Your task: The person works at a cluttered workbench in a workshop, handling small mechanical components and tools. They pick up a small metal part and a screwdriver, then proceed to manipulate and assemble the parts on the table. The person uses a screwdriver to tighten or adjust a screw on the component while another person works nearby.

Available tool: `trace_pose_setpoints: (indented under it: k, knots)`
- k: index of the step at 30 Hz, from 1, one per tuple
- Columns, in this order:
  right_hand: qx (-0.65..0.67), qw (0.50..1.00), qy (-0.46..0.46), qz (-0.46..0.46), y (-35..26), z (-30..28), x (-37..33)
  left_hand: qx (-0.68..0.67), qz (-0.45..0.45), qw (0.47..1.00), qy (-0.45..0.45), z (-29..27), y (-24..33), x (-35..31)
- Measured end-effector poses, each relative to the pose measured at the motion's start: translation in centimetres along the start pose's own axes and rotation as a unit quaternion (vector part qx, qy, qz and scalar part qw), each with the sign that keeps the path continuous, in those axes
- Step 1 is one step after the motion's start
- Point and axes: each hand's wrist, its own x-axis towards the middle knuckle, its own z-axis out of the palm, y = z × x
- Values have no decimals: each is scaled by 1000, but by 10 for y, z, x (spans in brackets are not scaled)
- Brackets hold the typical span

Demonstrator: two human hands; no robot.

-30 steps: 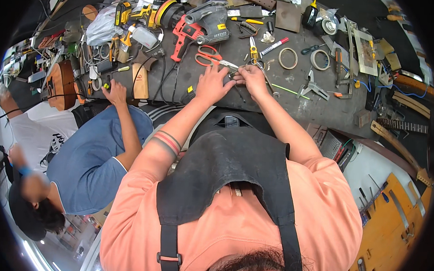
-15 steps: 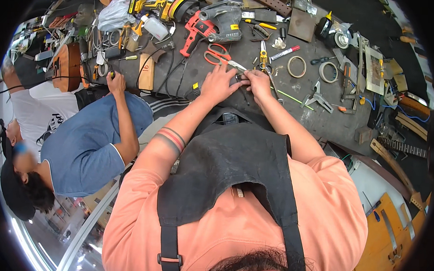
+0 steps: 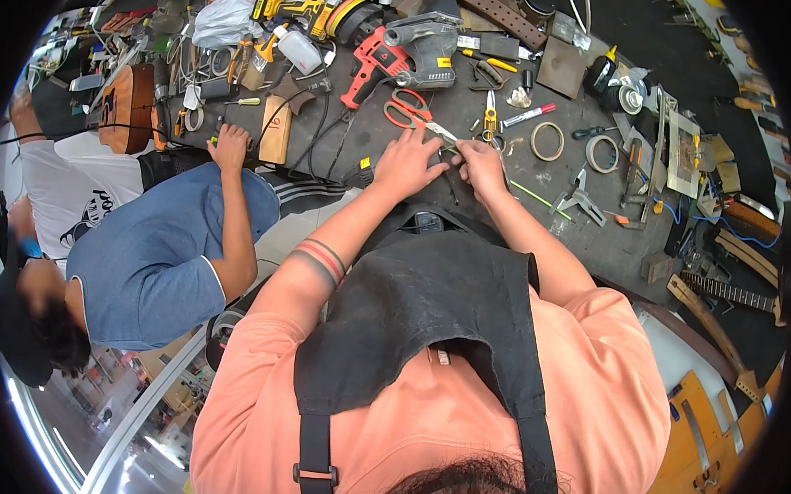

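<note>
Well, what is shown in the head view?
"A dark piece [image 3: 447, 156], between left hand [image 3: 405, 165] and right hand [image 3: 483, 169], near the scissors [image 3: 428, 121]."
"Fingers?"
"Left, spread; right, bent, any pinch cannot be told."
"And the step?"
"Close handling, seemingly; steadiness is called for."

White shirt [image 3: 67, 179] and wooden block [image 3: 275, 138] bear markings [image 3: 100, 200].
</note>
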Motion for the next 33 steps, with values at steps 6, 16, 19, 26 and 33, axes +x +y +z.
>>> trace_pose_setpoints:
  k: [6, 16, 19, 26, 33]
  knots:
    - [-34, 999, 2, -36, 20, 1, 13, 29, 0, 1000, -5, 3, 0, 4]
    - [-485, 858, -60, -158, 20, -10, -48, 10, 0, 1000, -8, -2, -2, -2]
    - [-510, 823, -33, -246, 29, -4, -46, 7, 9, 1000, -3, -3, -2, 1]
    - [-576, 800, -39, -164, -38, 25, -52, 12, 7, 1000, 14, 3, -4, -3]
    - [-448, 867, -214, -35, -105, 43, -3, -18, 3, 998, 57, 18, -11, -5]
